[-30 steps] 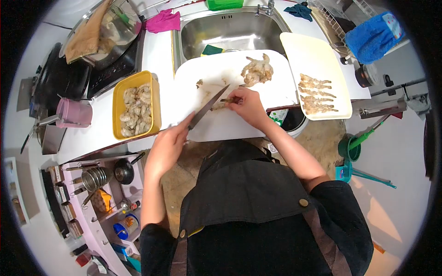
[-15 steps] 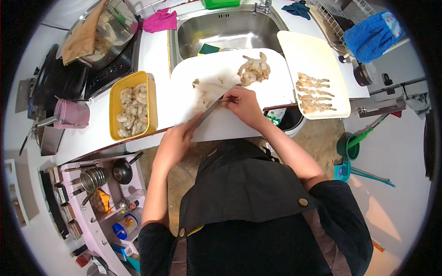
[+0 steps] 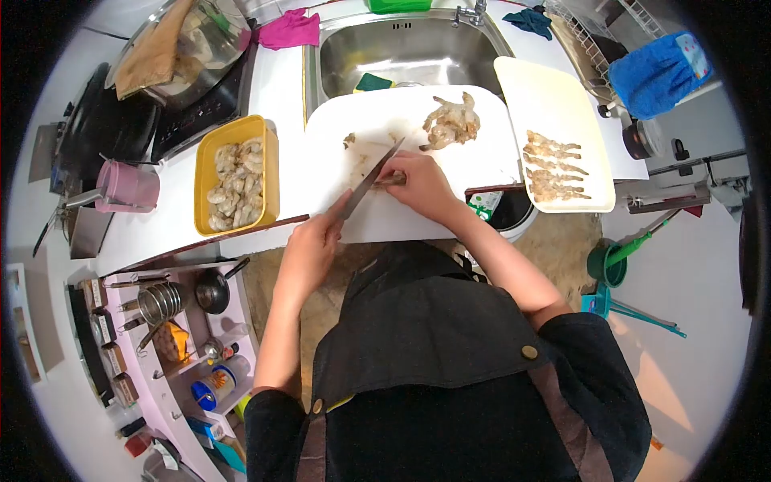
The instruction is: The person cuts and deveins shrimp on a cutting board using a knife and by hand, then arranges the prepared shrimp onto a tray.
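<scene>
Peeking from right hand (image 3: 423, 184), greyish-brown shrimp (image 3: 393, 180), pointed knife (image 3: 370, 180) alongside.

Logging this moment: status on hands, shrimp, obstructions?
Left hand: gripping long, steel-bladed knife. Right hand: holding small grey-brown shrimp over white, rounded cutting board. Nothing visibly blocking either hand.

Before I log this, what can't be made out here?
In the head view:
Silver steel knife: handle mostly hidden in the bare left hand.
Grey raw shrimp: partly covered by the bare right hand.
Rectangular steel sink: near side hidden by the white cutting board.
Green plastic item: cut off by the top edge.
</scene>
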`<state>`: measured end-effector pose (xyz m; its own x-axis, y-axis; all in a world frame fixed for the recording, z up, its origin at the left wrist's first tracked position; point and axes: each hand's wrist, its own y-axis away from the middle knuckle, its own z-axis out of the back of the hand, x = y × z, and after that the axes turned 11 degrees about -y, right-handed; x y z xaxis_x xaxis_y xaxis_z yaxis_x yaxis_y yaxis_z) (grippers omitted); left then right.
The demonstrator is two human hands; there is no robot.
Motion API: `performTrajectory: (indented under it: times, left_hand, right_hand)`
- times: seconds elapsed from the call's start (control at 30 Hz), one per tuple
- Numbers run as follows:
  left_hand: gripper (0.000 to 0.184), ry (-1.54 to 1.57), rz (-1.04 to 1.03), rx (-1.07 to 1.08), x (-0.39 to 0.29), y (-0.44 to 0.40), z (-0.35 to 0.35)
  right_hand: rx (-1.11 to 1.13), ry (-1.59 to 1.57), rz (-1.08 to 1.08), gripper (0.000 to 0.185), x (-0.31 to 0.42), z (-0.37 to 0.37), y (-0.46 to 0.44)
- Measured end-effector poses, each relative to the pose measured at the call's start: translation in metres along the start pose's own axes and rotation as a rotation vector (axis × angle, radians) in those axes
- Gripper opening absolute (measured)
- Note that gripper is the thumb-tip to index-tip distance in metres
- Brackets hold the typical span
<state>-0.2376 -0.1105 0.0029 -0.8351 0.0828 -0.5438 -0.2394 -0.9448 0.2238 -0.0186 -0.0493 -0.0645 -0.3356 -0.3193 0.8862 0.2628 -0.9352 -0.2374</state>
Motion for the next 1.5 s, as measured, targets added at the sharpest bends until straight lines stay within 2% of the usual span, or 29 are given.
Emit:
performTrajectory:
  times: [0.33,0.43,0.57,0.7,0.8,0.93,1.13,1.27,1.33,1.43,1.5]
  left_hand:
    - [0.046,-0.149,-0.017,-0.054,0.011,0.008,-0.011]
    - [0.046,-0.165,-0.01,-0.05,0.016,0.018,-0.006]
    - [0.045,-0.172,-0.033,-0.069,0.031,0.035,0.0]
    - [0.044,-0.001,0.093,0.096,0.035,0.042,0.026]
    - [0.045,0.097,0.139,0.104,0.017,0.031,0.039]
    - [0.047,-0.028,-0.136,-0.05,0.005,-0.003,0.003]
    - [0.046,-0.157,-0.067,0.038,-0.009,-0.018,-0.015]
    - [0.044,-0.141,-0.035,0.014,-0.002,0.003,-0.015]
    - [0.043,-0.014,-0.05,-0.003,0.011,0.012,-0.009]
    - [0.04,-0.146,-0.079,-0.164,0.018,-0.001,0.0]
    - [0.039,-0.287,-0.111,-0.326,0.009,-0.029,-0.001]
  right_hand:
    - [0.029,-0.03,-0.022,0.016,-0.002,0.001,-0.008]
    - [0.082,-0.031,-0.118,0.016,0.001,0.005,-0.011]
    - [0.048,-0.034,-0.09,0.013,-0.008,0.014,-0.01]
    - [0.029,-0.091,-0.163,0.011,-0.007,0.034,-0.004]
    - [0.019,-0.116,-0.198,0.01,-0.005,0.038,0.0]
    - [-0.001,-0.081,-0.197,0.011,-0.006,0.035,0.001]
    - [-0.087,-0.158,-0.156,0.011,-0.009,0.03,0.003]
    - [-0.047,-0.119,-0.201,0.011,-0.007,0.033,0.002]
    - [-0.075,-0.152,-0.176,0.01,-0.008,0.033,0.002]
    - [-0.073,-0.106,-0.104,0.01,-0.007,0.035,0.002]
    - [-0.072,-0.107,-0.16,0.01,-0.009,0.033,0.0]
